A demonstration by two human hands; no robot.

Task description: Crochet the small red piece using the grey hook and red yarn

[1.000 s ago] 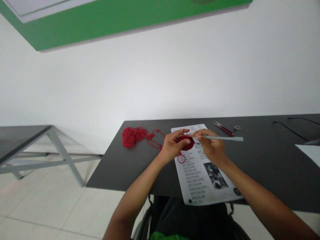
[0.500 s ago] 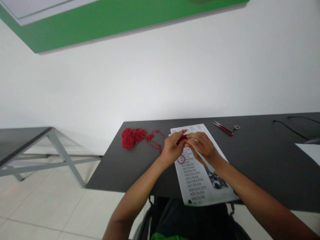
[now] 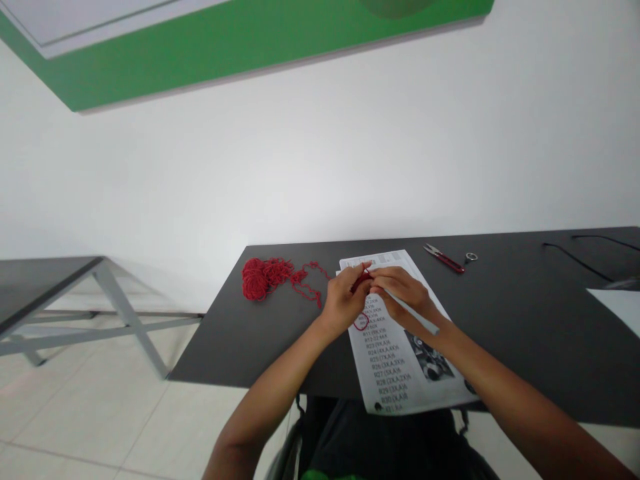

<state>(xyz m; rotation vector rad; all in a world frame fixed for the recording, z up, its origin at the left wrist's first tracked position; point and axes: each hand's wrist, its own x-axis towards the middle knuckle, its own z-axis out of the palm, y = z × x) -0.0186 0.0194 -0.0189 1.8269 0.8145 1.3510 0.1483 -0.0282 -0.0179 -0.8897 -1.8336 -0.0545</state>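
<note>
My left hand (image 3: 344, 297) is closed on a small red crocheted piece (image 3: 361, 281), most of it hidden by the fingers. Close against it, my right hand (image 3: 407, 293) grips a crochet hook (image 3: 420, 317), whose grey handle slants back across the palm toward the wrist. The hook's tip is hidden at the red work. From a red yarn ball (image 3: 255, 280) on the left of the table, a tangled strand runs to my left hand. A loop of red yarn hangs below the piece, over a printed pattern sheet (image 3: 387, 373).
Red-handled thread snips (image 3: 445, 259) lie at the back right beside a small metal ring (image 3: 471, 257). Farther right are dark glasses-like arms (image 3: 580, 261) and a white paper (image 3: 617, 307). The dark table (image 3: 225, 347) meets a white wall; another table (image 3: 45, 280) stands at left.
The hook's grey handle has swung into sight across my right hand, which has turned slightly. My left hand keeps its hold on the red piece. The view has shifted a little.
</note>
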